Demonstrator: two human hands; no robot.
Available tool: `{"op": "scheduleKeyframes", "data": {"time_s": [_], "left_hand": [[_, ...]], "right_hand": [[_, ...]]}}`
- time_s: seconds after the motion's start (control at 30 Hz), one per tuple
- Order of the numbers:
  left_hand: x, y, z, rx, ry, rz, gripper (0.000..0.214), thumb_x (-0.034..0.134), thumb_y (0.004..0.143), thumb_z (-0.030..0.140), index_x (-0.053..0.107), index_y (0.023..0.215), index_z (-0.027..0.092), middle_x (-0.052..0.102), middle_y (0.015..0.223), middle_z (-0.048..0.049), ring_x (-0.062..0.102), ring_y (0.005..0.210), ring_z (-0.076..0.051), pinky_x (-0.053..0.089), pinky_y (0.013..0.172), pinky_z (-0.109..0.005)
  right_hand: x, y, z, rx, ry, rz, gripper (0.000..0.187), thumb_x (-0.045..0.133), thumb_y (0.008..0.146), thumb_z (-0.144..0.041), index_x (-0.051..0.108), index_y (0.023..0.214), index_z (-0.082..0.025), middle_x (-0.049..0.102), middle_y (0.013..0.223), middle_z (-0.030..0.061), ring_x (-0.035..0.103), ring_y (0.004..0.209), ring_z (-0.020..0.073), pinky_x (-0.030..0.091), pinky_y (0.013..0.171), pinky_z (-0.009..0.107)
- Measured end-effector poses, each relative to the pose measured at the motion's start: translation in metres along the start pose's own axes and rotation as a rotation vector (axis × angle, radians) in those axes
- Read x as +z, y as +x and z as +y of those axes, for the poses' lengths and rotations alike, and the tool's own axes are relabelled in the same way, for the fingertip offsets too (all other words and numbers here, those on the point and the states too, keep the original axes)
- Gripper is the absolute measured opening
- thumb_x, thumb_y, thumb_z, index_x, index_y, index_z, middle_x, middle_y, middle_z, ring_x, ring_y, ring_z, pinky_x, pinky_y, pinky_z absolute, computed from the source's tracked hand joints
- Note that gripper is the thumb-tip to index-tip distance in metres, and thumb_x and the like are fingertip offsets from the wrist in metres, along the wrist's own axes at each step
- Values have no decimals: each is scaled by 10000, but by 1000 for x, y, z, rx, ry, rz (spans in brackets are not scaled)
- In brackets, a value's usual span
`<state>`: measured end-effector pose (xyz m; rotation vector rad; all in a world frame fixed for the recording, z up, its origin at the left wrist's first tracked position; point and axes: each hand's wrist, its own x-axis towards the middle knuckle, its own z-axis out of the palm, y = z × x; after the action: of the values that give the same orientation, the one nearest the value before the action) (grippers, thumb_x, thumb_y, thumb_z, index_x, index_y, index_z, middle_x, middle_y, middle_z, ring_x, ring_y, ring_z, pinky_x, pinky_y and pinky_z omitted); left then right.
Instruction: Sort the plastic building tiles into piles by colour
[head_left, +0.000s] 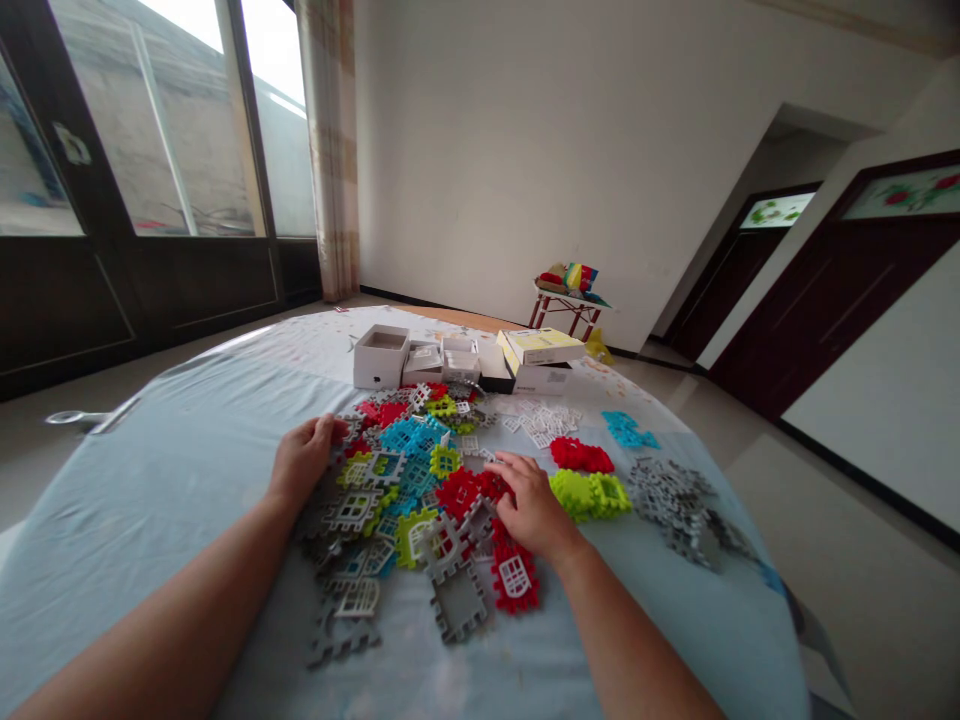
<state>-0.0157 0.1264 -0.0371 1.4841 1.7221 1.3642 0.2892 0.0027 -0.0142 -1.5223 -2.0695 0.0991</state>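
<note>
A mixed heap of plastic interlocking building panels (416, 470) with notched edges lies before me in grey, red, blue and lime green. Some carry white window-shaped inserts. My left hand (304, 462) is at the heap's left edge, its fingers curled in against the pieces; what they grip, if anything, is hidden. Over the heap's right side reaches my right hand (531, 500), fingers stretched and thumb apart, touching the red and grey panels (459, 492). Below it lies a red panel with a white window (515, 577). A grey square frame (459, 603) sits at the near edge.
To the right lie sorted piles: white window pieces (547, 424), blue panels (630, 430), red panels (581, 455), lime green panels (590, 495) and grey panels (679, 505). Behind the heap stand a white open box (381, 358), smaller boxes and a yellow-topped box (544, 346).
</note>
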Motion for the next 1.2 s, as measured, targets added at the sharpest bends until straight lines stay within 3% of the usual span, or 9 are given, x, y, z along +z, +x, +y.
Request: {"op": "scheduleKeyframes", "data": {"time_s": [0.2,0.33,0.47,0.6,0.93,1.03,1.2], "left_hand": [[-2,0,2,-21,-9,-46,387,415,728,463,642,749,150,676,685,-27,586,642,-172,439,592,-253],[-4,-2,4,-44,2,-55,363,429,733,448,647,780,162,673,660,16,580,638,-156,424,577,-233],[-3,1,2,-71,17,-43,340,435,735,439,649,767,178,675,646,23,577,633,-160,420,579,-242],[-2,4,-2,-82,25,-43,333,430,738,434,650,760,184,675,655,21,575,631,-158,420,583,-243],[-3,2,3,-76,69,-55,378,403,742,444,649,773,159,685,702,-22,586,646,-172,420,603,-253],[-4,3,4,-74,96,-72,404,399,739,458,653,812,153,687,735,-45,587,653,-172,416,599,-251],[-5,6,2,-84,118,-74,415,404,726,456,654,835,143,682,763,-70,594,706,-181,420,644,-255]], "right_hand": [[-3,-1,8,5,112,-130,511,492,657,-73,547,1151,-192,577,1100,73,493,1038,194,370,939,342],[-6,1,4,45,183,-41,413,500,737,-115,522,1142,-195,622,982,57,560,935,174,421,859,302],[-12,4,3,190,322,73,282,540,772,-224,517,1053,-204,644,890,24,603,819,157,458,763,276],[-13,5,3,233,532,-18,311,561,771,-302,521,1056,-187,654,879,20,614,782,142,479,735,262],[-13,2,-1,240,258,-139,556,657,659,-426,544,1146,-184,619,1042,86,584,915,207,459,804,315],[-17,2,-6,189,204,-186,584,695,612,-364,544,1151,-198,608,1081,78,567,968,217,433,851,318],[-33,4,3,223,197,-47,589,632,679,-369,478,1219,-192,614,1075,74,571,973,205,432,853,310]]}}
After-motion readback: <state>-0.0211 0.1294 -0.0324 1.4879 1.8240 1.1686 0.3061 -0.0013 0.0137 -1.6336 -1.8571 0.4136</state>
